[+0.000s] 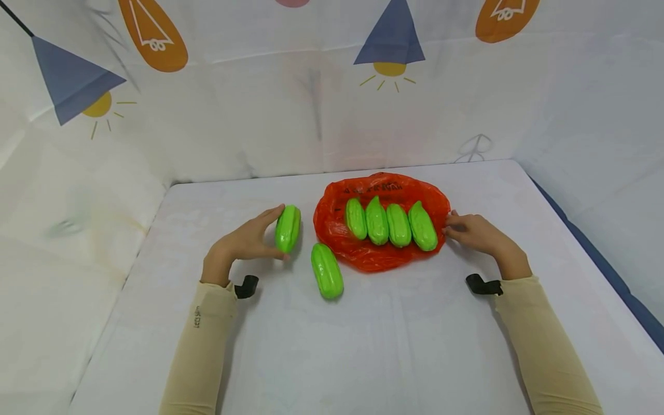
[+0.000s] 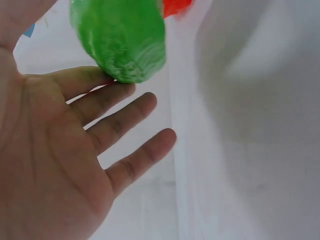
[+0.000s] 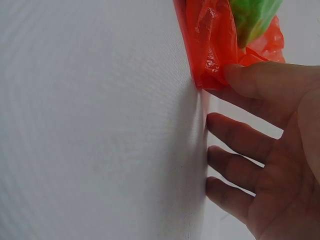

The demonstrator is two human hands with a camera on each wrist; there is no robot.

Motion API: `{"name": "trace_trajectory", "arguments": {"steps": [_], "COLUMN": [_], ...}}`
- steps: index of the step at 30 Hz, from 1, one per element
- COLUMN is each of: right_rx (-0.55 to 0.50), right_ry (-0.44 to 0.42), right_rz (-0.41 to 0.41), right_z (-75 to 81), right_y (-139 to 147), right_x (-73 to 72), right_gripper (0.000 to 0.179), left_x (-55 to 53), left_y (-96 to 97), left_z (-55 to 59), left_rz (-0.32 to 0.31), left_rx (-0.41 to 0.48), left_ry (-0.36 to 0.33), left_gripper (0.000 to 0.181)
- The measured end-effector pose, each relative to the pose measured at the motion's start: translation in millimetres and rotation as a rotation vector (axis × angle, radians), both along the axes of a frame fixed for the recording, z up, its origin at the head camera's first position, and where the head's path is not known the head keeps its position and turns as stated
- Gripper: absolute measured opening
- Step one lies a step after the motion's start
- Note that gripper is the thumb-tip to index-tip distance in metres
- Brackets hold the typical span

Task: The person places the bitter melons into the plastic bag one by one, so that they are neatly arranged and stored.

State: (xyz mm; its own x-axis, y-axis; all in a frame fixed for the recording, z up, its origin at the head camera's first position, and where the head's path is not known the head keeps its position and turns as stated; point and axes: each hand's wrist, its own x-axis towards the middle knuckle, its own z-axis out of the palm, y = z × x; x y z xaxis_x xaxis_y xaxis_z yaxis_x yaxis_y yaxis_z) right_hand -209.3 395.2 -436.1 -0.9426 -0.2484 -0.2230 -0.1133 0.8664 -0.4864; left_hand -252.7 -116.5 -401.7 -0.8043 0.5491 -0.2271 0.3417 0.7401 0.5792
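Observation:
My left hand [image 1: 252,236] holds a glossy, bright green, oblong toy vegetable [image 1: 288,229] by its ends, between thumb and fingers, at the left of the table. In the left wrist view that toy vegetable [image 2: 122,37] touches the index and middle fingertips, while the other fingers stretch out free. A red plastic bag [image 1: 373,262] lies spread at the middle back, with several similar green toy vegetables [image 1: 398,226] in a row on it. At the bag's right edge my right hand [image 1: 474,233] pinches the red plastic [image 3: 212,47] between thumb and index finger.
One more green toy vegetable [image 1: 327,271] lies on the white table [image 1: 353,357], just off the bag's front left edge. Behind the table hangs a white cloth [image 1: 249,115] printed with lamps. A dark blue strip [image 1: 596,253] runs along the right side.

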Motion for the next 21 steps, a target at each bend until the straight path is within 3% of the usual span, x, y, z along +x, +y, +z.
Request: {"name": "trace_trajectory", "arguments": {"steps": [12, 21], "right_rx": [0.005, -0.004], "right_ry": [-0.002, 0.009], "right_rz": [-0.001, 0.002], "right_z": [-0.1, -1.2], "right_y": [-0.5, 0.7], "right_x": [-0.3, -0.7], "right_gripper": [0.041, 0.041], "left_x": [5.0, 5.6], "left_y": [10.2, 17.2], "left_z": [7.0, 9.1], "left_rz": [0.001, -0.016], "left_rx": [0.030, 0.037], "left_ry": [0.089, 0.113], "left_gripper": [0.119, 0.118]}}
